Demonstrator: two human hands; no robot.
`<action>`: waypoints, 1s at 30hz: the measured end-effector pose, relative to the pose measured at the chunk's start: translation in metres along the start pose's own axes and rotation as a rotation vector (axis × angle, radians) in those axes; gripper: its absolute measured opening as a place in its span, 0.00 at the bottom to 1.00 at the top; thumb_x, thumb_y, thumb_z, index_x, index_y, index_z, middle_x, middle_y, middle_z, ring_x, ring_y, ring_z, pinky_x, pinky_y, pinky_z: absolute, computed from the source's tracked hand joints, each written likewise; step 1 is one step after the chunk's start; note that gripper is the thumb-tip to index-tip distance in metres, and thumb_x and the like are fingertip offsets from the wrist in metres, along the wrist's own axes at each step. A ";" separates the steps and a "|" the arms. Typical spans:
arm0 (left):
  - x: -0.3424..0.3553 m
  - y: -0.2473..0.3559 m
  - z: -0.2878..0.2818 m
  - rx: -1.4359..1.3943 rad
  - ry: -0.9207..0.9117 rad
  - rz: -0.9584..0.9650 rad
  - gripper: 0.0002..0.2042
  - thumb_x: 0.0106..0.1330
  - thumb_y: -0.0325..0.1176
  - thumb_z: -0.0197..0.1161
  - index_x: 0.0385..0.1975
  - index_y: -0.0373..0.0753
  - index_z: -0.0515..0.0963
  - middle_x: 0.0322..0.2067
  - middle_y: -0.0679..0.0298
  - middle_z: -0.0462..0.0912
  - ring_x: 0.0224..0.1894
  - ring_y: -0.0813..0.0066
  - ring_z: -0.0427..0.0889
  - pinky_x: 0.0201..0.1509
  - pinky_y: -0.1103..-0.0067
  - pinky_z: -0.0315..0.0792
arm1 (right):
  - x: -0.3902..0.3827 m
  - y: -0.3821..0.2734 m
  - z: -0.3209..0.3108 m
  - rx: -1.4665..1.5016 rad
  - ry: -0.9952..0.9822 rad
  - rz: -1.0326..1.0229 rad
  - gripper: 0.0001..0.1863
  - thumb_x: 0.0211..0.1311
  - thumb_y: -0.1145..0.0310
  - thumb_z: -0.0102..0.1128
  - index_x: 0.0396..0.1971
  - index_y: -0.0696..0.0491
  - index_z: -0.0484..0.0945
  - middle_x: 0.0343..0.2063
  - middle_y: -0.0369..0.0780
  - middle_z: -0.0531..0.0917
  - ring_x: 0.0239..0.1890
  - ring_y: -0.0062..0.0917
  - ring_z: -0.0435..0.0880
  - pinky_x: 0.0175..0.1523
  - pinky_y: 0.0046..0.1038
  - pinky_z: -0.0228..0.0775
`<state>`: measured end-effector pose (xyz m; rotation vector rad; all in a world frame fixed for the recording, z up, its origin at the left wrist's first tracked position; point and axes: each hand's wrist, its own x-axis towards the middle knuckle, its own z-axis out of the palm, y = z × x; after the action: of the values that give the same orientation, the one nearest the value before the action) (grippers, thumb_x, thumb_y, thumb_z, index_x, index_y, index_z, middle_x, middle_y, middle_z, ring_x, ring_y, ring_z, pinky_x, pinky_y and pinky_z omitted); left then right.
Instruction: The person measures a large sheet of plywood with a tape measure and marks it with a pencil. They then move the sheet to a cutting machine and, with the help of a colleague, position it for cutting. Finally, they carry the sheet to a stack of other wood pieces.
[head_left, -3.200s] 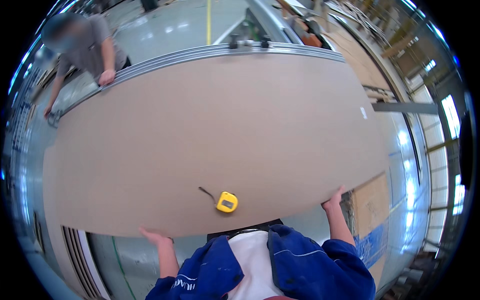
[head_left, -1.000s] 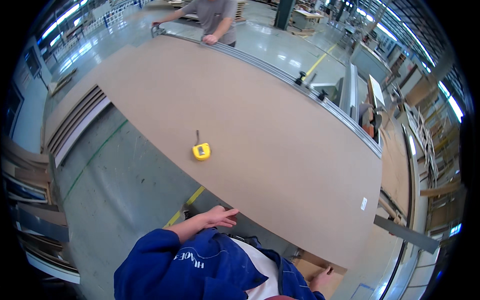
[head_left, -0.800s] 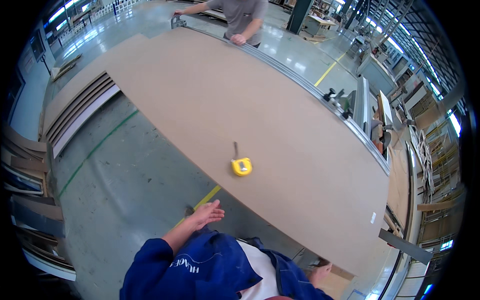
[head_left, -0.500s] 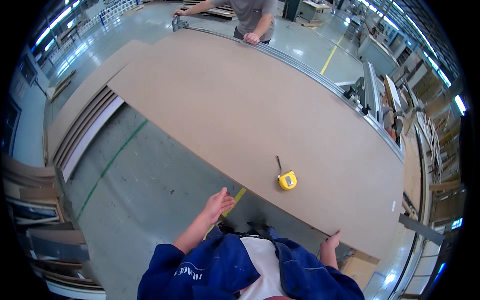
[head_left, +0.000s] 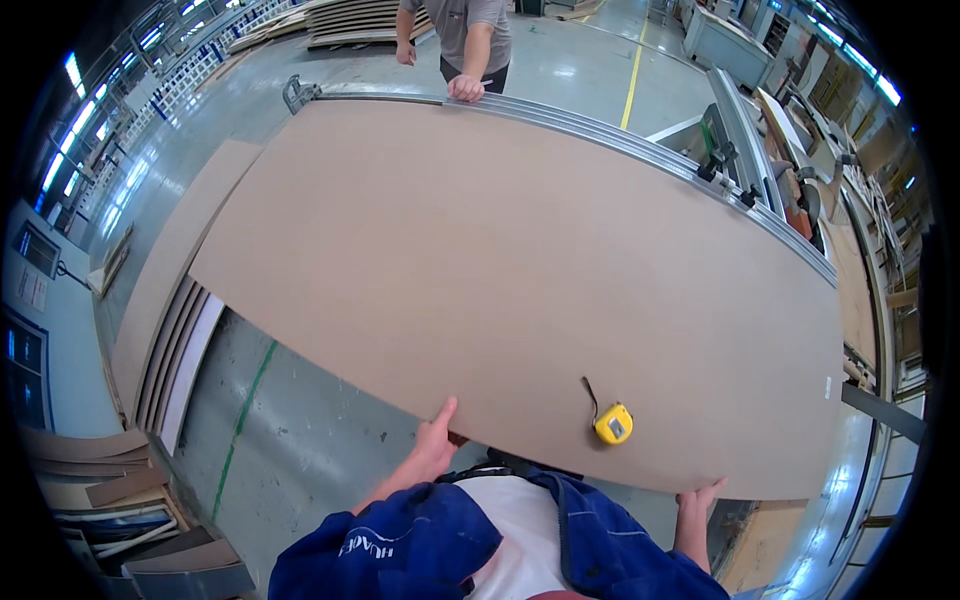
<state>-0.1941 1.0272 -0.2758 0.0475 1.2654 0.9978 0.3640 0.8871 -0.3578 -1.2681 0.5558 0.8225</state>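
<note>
A large light-brown board (head_left: 480,250) stretches across the view, its near edge just in front of my body. My left hand (head_left: 434,446) grips that near edge, thumb on top and fingers underneath, out of sight. Farther right, my right hand (head_left: 699,496) holds the same edge near the board's right corner, its fingers partly hidden below. On the board, between my hands, lies a yellow tape measure (head_left: 614,425) with a dark wrist strap. A small white label (head_left: 828,387) sits near the right end.
Along the board's far side runs a metal rail (head_left: 590,138) with black clamps (head_left: 716,163). Behind it stands a person (head_left: 468,45) with one hand on the rail. Stacked panels (head_left: 180,340) are at the left, more offcuts (head_left: 140,500) at lower left. A grey bar (head_left: 884,412) juts out at right.
My left hand has gone from open in the air to gripping the board's near edge. The board sits closer to my body. The other person's one hand has left the rail's end.
</note>
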 end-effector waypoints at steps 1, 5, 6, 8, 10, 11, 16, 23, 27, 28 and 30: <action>0.001 0.002 0.004 -0.009 0.000 -0.006 0.27 0.76 0.47 0.62 0.68 0.40 0.67 0.63 0.59 0.74 0.62 0.60 0.78 0.64 0.58 0.74 | 0.002 -0.003 0.003 -0.022 0.034 0.021 0.43 0.64 0.24 0.47 0.66 0.42 0.71 0.64 0.30 0.76 0.56 0.27 0.78 0.47 0.33 0.74; 0.014 0.004 0.004 -0.073 -0.006 -0.040 0.28 0.76 0.43 0.62 0.70 0.37 0.64 0.65 0.54 0.72 0.66 0.54 0.75 0.67 0.52 0.73 | 0.016 -0.015 -0.020 -0.140 0.061 0.058 0.44 0.64 0.22 0.41 0.66 0.41 0.71 0.64 0.29 0.76 0.58 0.27 0.76 0.50 0.35 0.73; 0.020 0.006 0.006 -0.070 0.018 -0.048 0.29 0.75 0.41 0.64 0.70 0.37 0.64 0.65 0.54 0.72 0.66 0.53 0.75 0.66 0.51 0.74 | 0.025 -0.015 -0.013 -0.120 0.095 0.071 0.45 0.64 0.21 0.39 0.67 0.40 0.70 0.65 0.30 0.75 0.62 0.29 0.73 0.55 0.40 0.70; 0.021 0.004 0.007 -0.102 0.004 -0.096 0.30 0.76 0.41 0.63 0.71 0.36 0.62 0.66 0.53 0.71 0.66 0.53 0.75 0.67 0.53 0.74 | 0.034 -0.021 -0.013 -0.109 0.182 0.103 0.46 0.64 0.20 0.35 0.69 0.39 0.69 0.68 0.31 0.73 0.69 0.34 0.67 0.65 0.50 0.63; 0.022 0.007 0.010 -0.107 -0.026 -0.123 0.29 0.76 0.42 0.63 0.71 0.37 0.62 0.66 0.53 0.70 0.66 0.53 0.74 0.68 0.54 0.73 | 0.038 -0.019 -0.020 -0.067 0.059 0.063 0.45 0.65 0.21 0.36 0.69 0.40 0.69 0.69 0.32 0.72 0.69 0.34 0.68 0.65 0.48 0.64; 0.024 0.009 0.013 -0.111 -0.042 -0.123 0.29 0.77 0.42 0.60 0.71 0.37 0.62 0.67 0.53 0.70 0.68 0.54 0.72 0.71 0.55 0.70 | 0.039 -0.016 -0.026 -0.040 -0.003 0.043 0.45 0.66 0.22 0.37 0.69 0.41 0.68 0.69 0.32 0.72 0.69 0.35 0.68 0.66 0.46 0.65; 0.022 0.014 0.002 -0.120 -0.094 -0.181 0.26 0.77 0.40 0.60 0.70 0.37 0.63 0.65 0.52 0.71 0.69 0.55 0.70 0.72 0.54 0.68 | 0.025 -0.010 -0.003 0.016 0.009 -0.002 0.45 0.70 0.26 0.39 0.72 0.48 0.65 0.71 0.38 0.69 0.69 0.37 0.70 0.69 0.41 0.66; 0.026 0.053 -0.068 0.010 -0.074 0.058 0.24 0.77 0.38 0.60 0.66 0.34 0.66 0.60 0.57 0.77 0.60 0.62 0.79 0.65 0.64 0.74 | 0.011 0.006 0.011 -0.133 0.154 -0.148 0.43 0.73 0.32 0.45 0.72 0.52 0.63 0.68 0.39 0.72 0.66 0.39 0.73 0.66 0.43 0.71; 0.025 0.105 -0.106 0.176 -0.018 0.079 0.24 0.77 0.42 0.60 0.64 0.32 0.68 0.58 0.55 0.79 0.60 0.64 0.80 0.63 0.66 0.74 | 0.028 0.017 -0.030 -0.401 0.034 -0.350 0.35 0.75 0.41 0.47 0.71 0.50 0.65 0.68 0.37 0.72 0.66 0.34 0.72 0.64 0.40 0.71; 0.031 0.114 -0.123 0.183 -0.034 0.074 0.23 0.78 0.43 0.59 0.62 0.31 0.70 0.56 0.55 0.80 0.58 0.65 0.81 0.62 0.67 0.75 | 0.030 0.025 -0.037 -0.410 0.034 -0.385 0.35 0.75 0.40 0.47 0.71 0.48 0.65 0.68 0.36 0.72 0.66 0.33 0.72 0.64 0.39 0.70; 0.049 0.134 -0.161 0.222 -0.090 0.049 0.22 0.78 0.44 0.58 0.59 0.30 0.73 0.52 0.55 0.83 0.55 0.65 0.84 0.59 0.69 0.77 | 0.021 0.042 -0.050 -0.403 0.065 -0.463 0.34 0.75 0.40 0.46 0.71 0.45 0.65 0.68 0.35 0.71 0.65 0.31 0.73 0.64 0.38 0.69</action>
<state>-0.4047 1.0620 -0.2989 0.2937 1.2927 0.8837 0.3468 0.8471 -0.4110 -1.7148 0.1306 0.5141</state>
